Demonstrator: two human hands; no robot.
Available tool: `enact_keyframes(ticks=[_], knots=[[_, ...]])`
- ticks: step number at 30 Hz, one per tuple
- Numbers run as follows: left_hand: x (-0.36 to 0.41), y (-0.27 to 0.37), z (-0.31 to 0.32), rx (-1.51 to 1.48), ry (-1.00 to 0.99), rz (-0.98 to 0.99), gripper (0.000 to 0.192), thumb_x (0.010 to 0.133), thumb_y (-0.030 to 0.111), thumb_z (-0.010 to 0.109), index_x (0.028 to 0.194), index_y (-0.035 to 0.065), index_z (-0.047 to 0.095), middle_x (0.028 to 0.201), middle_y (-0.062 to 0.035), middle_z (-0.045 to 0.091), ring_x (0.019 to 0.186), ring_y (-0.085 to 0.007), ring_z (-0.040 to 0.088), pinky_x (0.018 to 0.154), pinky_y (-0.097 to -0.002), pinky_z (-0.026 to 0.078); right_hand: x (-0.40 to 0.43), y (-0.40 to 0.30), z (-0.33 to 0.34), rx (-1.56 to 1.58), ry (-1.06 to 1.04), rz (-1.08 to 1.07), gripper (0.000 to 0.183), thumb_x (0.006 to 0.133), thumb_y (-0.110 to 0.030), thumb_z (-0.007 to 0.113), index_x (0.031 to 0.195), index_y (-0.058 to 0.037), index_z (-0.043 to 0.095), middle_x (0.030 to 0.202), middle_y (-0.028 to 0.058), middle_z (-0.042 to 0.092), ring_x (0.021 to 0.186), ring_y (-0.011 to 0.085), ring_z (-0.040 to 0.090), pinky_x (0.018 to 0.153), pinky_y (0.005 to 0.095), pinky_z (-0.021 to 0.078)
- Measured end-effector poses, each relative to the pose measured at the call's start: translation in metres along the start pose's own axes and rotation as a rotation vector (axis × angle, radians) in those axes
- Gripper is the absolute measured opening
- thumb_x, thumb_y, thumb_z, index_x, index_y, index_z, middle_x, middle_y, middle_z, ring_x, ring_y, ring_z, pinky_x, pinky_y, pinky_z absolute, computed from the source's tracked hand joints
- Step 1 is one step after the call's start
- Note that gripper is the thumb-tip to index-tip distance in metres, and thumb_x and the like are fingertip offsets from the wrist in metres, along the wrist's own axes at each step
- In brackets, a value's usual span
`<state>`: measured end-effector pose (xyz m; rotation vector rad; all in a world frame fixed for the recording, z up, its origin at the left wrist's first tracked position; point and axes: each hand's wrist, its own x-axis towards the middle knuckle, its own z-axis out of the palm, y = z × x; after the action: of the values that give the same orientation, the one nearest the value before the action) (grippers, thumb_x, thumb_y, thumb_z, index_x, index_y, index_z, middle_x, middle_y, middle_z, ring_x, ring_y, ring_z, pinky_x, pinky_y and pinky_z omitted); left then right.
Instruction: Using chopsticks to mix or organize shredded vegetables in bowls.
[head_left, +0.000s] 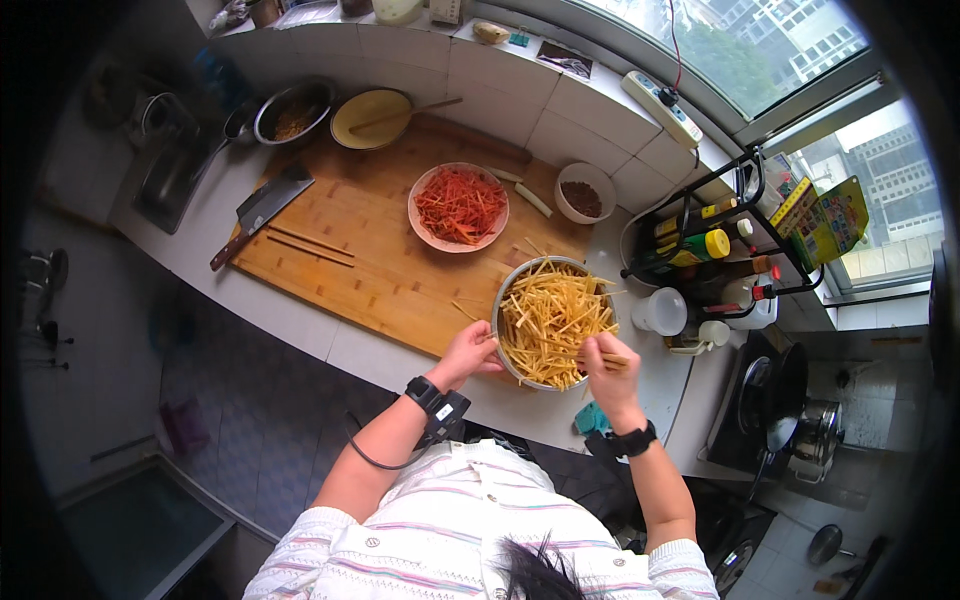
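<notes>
A metal bowl (498, 300) heaped with pale yellow strips (556, 315), which look like julienned potato, stands at the right front of the wooden cutting board. My left hand (474, 349) grips its left rim. In my right hand (613, 371) are wooden chopsticks (574, 356), their tips among the strips at the bowl's right side. Beyond the bowl, a pink-rimmed plate (415, 221) carries a pile of orange-red shreds (461, 204), apparently carrot. A white bowl (565, 174) with dark brown bits sits at the far right of the board.
On the board (375, 202) lie a cleaver (274, 201) and another pair of chopsticks (311, 246). A yellow bowl (367, 112) and a steel bowl (262, 120) stand behind. To the right are a white plastic tub (660, 311), a bottle rack (686, 187) and a stove with a wok (787, 390).
</notes>
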<state>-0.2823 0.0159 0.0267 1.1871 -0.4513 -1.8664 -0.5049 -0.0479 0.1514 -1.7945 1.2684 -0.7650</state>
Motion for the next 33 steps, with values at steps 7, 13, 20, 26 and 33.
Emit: enact_keyframes(ticks=[7, 13, 20, 26, 33], knots=[[0.003, -0.003, -0.002, -0.008, -0.008, 0.011, 0.005, 0.098, 0.011, 0.047, 0.102, 0.0084, 0.048, 0.095, -0.0043, 0.064, 0.082, -0.015, 0.068, 0.068, -0.025, 0.058, 0.062, -0.018, 0.008, 0.011, 0.247, -0.183, 0.017, 0.091, -0.008, 0.057, 0.077, 0.0007, 0.056, 0.064, 0.0112, 0.056, 0.057, 0.0185, 0.055, 0.054, 0.0298, 0.0429], [0.007, -0.006, 0.002, -0.008, 0.005, 0.024, 0.004, 0.097, 0.009, 0.047, 0.1, 0.0077, 0.048, 0.095, -0.0048, 0.064, 0.08, -0.0159, 0.069, 0.066, -0.0251, 0.058, 0.043, 0.036, 0.044, -0.081, 0.081, -0.09, 0.021, 0.089, -0.01, 0.061, 0.072, -0.0005, 0.052, 0.063, 0.0134, 0.053, 0.055, 0.0225, 0.053, 0.053, 0.0312, 0.0418], [0.001, -0.007, -0.004, -0.05, 0.026, 0.028, 0.004, 0.096, 0.009, 0.048, 0.1, 0.0075, 0.049, 0.093, -0.0049, 0.064, 0.078, -0.0158, 0.069, 0.064, -0.0242, 0.058, 0.01, -0.024, 0.006, 0.021, -0.021, -0.187, 0.007, 0.086, -0.004, 0.063, 0.08, -0.0018, 0.062, 0.07, 0.0097, 0.061, 0.06, 0.0204, 0.059, 0.055, 0.0299, 0.0457], [0.003, 0.0, 0.008, -0.022, 0.008, 0.013, 0.005, 0.096, 0.009, 0.048, 0.1, 0.0075, 0.05, 0.092, -0.0048, 0.065, 0.076, -0.0146, 0.068, 0.063, -0.0234, 0.057, 0.002, -0.006, 0.04, -0.278, -0.164, -0.368, 0.006, 0.083, -0.006, 0.067, 0.079, -0.0043, 0.062, 0.074, 0.0128, 0.06, 0.066, 0.0298, 0.06, 0.058, 0.0361, 0.0478], [0.003, -0.006, 0.005, -0.01, 0.047, 0.024, 0.005, 0.096, 0.011, 0.049, 0.099, 0.0078, 0.05, 0.092, -0.0046, 0.064, 0.075, -0.0148, 0.068, 0.064, -0.0235, 0.057, 0.009, -0.016, 0.006, -0.279, 0.039, -0.385, 0.006, 0.085, -0.002, 0.063, 0.08, 0.0004, 0.061, 0.071, 0.0133, 0.062, 0.063, 0.0262, 0.062, 0.057, 0.0326, 0.0485]])
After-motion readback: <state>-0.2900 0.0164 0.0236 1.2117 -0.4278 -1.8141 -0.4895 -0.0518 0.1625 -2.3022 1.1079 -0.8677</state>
